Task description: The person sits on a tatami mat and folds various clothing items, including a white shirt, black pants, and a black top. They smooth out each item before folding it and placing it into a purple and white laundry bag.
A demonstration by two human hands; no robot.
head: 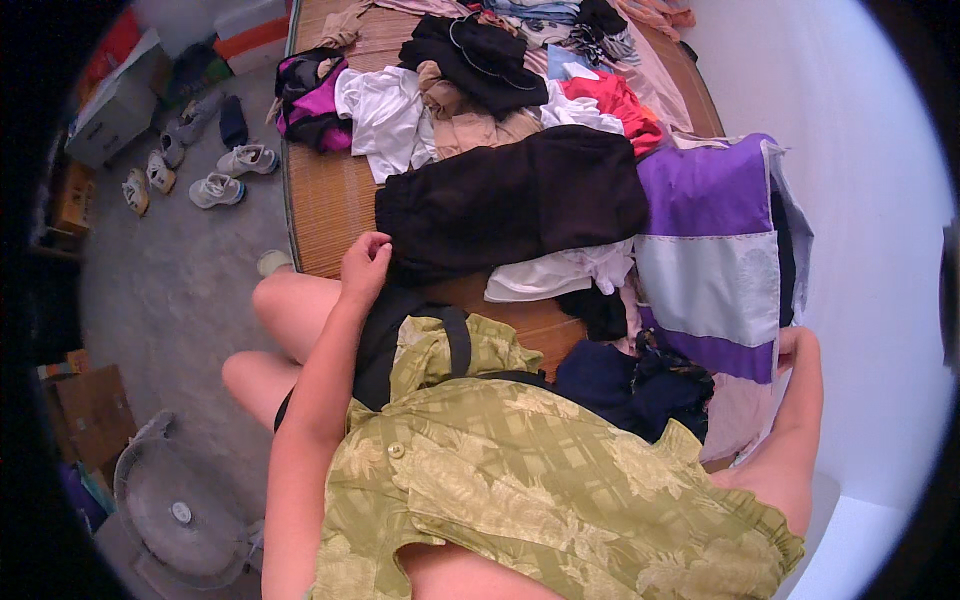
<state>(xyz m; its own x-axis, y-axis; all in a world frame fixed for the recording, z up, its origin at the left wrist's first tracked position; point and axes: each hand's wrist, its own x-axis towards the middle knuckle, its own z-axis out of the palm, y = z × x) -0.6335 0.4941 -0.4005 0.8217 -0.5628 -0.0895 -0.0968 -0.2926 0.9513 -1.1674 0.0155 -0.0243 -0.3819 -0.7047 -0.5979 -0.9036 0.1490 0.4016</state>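
A folded black garment point(517, 199) with a gathered elastic edge lies across the bed in front of me. My left hand point(367, 259) has its fingers curled at the near left corner of that garment; whether cloth is pinched between them is unclear. To the right, a purple and white fabric bag point(709, 281) rests against the wall side, its dark opening facing the wall. My right hand point(795, 345) grips the bag's lower right edge, with the fingers partly hidden behind it. White clothing point(559, 274) sticks out from under the black garment.
Heaped clothes, including a white garment point(382, 112), a black garment point(480, 64) and a red one point(619, 105), cover the far bamboo mat point(322, 202). Dark blue cloth point(600, 375) lies beside my waist. Several shoes point(217, 190) and an electric fan point(180, 510) stand at left. A white wall point(847, 187) borders the right.
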